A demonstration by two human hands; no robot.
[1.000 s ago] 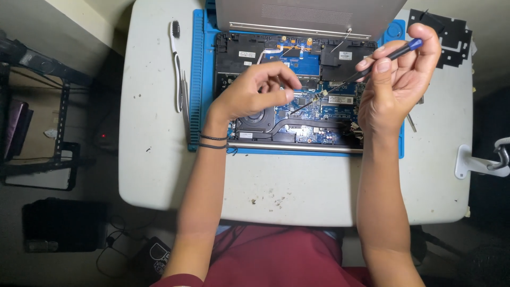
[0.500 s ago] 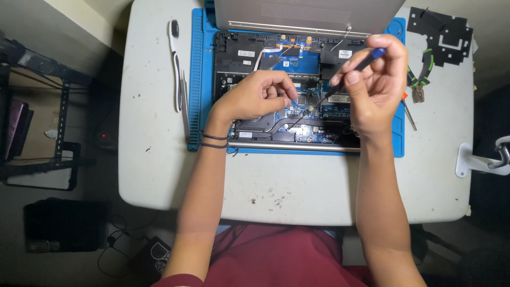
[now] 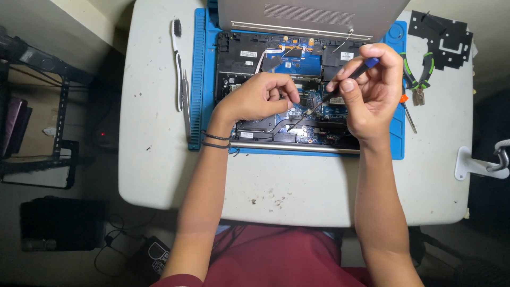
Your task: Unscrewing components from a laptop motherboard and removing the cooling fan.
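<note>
Now the right hand (image 3: pixel 372 93) pinches a blue-tipped screwdriver (image 3: pixel 340 87) over the opened laptop (image 3: pixel 249 58), while the left hand (image 3: pixel 260 98) rests curled on its board, fingertips pressed together.

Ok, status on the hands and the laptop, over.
Right hand grips screwdriver, tip on opened laptop board. Left hand rests beside tip. Nothing blocking.
</note>
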